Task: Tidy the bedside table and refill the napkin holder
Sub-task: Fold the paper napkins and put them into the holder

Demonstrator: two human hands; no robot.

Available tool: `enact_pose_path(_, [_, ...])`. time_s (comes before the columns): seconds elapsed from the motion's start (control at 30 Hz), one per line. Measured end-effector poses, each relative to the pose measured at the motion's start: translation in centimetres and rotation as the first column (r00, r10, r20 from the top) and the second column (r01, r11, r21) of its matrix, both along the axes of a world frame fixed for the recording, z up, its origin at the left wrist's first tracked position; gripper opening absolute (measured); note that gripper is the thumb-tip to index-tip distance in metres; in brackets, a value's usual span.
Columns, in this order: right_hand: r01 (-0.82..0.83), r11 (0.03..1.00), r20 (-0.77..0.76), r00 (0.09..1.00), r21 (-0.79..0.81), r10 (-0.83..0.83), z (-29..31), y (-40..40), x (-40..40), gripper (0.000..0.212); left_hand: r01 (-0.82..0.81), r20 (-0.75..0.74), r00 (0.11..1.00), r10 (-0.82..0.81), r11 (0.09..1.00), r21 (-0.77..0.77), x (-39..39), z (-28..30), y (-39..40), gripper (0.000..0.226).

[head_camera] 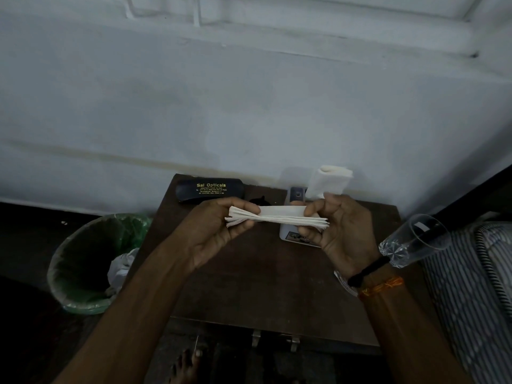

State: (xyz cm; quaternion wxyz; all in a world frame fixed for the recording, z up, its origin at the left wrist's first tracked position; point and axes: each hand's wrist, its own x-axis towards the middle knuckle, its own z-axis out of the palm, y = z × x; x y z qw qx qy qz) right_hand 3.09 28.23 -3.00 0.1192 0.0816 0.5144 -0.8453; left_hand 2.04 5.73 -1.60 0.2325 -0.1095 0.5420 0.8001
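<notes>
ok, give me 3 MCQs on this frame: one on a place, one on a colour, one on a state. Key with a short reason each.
1. Where is the spectacle case?
A. back left of the bedside table
B. inside the waste bin
C. on the striped bedding

2. What colour is the liner of the waste bin?
A. red
B. green
C. yellow

3. How is the stack of napkins held?
A. lying flat on the table
B. pinched at one end by one hand only
C. held above the table, one hand at each end

Key:
1 A: the spectacle case lies at the far left of the bedside table, by the wall.
2 B: the waste bin has a green liner over its rim.
3 C: the left hand and right hand grip opposite ends of the stack of napkins.
</notes>
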Motion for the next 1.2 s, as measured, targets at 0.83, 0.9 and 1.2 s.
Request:
enact_pose_path(0.83, [0.161,0.923,-0.036,0.987,0.350,-0.158,-0.9,1.8,-0.8,0.027,0.142,-0.293,0.940,-0.177,0.980,-0.139,0.5,-1.1,1.2,0.026])
enact_pose_path(0.9, [0.176,0.903,-0.062,0.984,0.392,-0.165,-0.9,2.0,-0.8,0.024,0.142,-0.293,0.940,-0.176,0.981,-0.134,0.4,-1.1,1.2,0.026])
enact_pose_path(1.2, [0.004,0.966,0.027,1.000,0.257,-0.011,1.1,1.9,0.2,0.041,0.168,-0.311,0.932,-0.188,0.982,-0.092,0.6,-1.1,1.6,0.027])
